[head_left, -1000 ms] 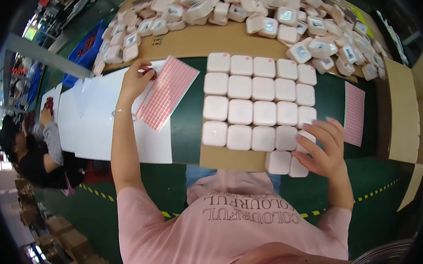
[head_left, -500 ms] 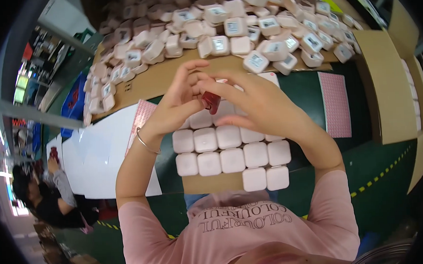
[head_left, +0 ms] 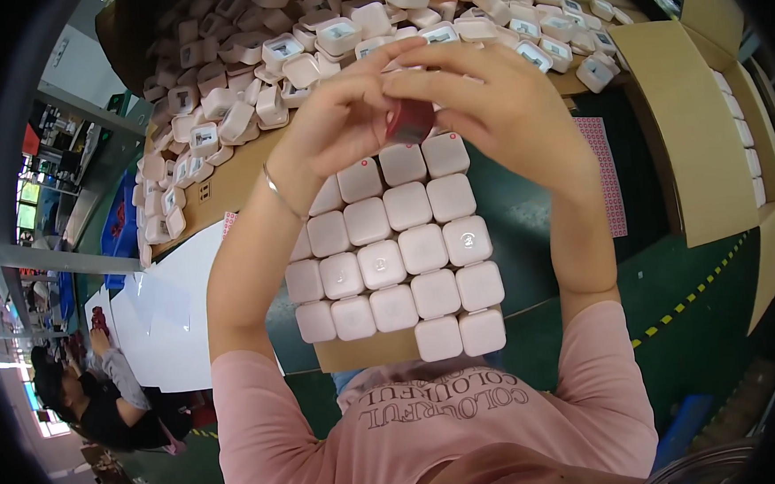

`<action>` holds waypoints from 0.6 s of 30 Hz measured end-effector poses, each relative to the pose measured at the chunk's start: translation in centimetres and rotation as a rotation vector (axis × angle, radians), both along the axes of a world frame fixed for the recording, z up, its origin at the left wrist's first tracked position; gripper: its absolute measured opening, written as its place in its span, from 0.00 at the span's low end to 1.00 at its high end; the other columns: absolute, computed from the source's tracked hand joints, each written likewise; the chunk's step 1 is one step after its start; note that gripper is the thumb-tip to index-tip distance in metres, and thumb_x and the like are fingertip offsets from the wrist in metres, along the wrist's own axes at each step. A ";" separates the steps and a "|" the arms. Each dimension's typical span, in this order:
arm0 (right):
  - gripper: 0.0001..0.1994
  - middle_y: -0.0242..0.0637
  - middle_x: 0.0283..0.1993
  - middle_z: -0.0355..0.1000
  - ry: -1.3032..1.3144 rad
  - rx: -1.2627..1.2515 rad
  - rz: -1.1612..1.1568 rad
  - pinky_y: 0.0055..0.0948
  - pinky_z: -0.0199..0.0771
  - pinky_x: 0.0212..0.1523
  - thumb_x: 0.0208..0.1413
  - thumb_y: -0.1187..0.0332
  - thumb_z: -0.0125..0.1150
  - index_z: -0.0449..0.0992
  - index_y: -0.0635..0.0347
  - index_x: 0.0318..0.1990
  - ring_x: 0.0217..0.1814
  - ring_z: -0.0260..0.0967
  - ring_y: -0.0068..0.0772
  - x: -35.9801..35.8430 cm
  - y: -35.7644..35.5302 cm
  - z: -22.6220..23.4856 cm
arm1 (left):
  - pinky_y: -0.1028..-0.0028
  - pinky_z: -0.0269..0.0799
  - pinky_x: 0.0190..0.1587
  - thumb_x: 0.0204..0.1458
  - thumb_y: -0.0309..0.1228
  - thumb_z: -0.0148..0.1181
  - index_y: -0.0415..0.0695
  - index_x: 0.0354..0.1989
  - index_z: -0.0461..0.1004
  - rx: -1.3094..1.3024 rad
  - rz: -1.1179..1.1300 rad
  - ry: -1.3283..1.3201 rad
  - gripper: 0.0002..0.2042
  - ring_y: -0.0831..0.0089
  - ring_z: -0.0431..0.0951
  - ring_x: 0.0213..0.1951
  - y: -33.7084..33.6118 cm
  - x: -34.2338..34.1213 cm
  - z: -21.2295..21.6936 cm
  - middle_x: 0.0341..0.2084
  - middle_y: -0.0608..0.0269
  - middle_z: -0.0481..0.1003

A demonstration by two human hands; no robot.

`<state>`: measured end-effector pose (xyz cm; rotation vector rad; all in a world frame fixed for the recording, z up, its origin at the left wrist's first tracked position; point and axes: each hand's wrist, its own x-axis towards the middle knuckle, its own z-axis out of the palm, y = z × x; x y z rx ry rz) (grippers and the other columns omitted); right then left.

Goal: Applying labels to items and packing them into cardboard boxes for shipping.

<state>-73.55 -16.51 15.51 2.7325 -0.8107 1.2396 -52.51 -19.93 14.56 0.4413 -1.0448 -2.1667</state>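
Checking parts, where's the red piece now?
In the head view's upper middle, the red piece is between left hand and right hand, above the rows of pale boxes.

Before you, the dark green table (head_left: 528, 224) carries close rows of smooth pale pink rounded-square cases (head_left: 423, 245), a flat brown cardboard piece (head_left: 367, 350) showing at their near edge. White sheets (head_left: 163, 318) lie to your left, a red-and-white patterned sheet (head_left: 609, 171) to your right. Along the far side, a broad brown cardboard sheet (head_left: 193, 220) bears a jumbled heap of pale pink boxes (head_left: 302, 70).
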 end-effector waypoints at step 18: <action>0.20 0.34 0.38 0.77 -0.278 0.067 -0.095 0.22 0.74 0.40 0.40 0.76 0.73 0.76 0.58 0.44 0.37 0.76 0.27 -1.9 -1.3 0.4 | 0.62 0.67 0.53 0.46 0.21 0.61 0.50 0.50 0.72 -1.685 -0.043 -1.178 0.21 0.59 0.72 0.49 -4.5 -1.3 -6.0 0.43 0.60 0.73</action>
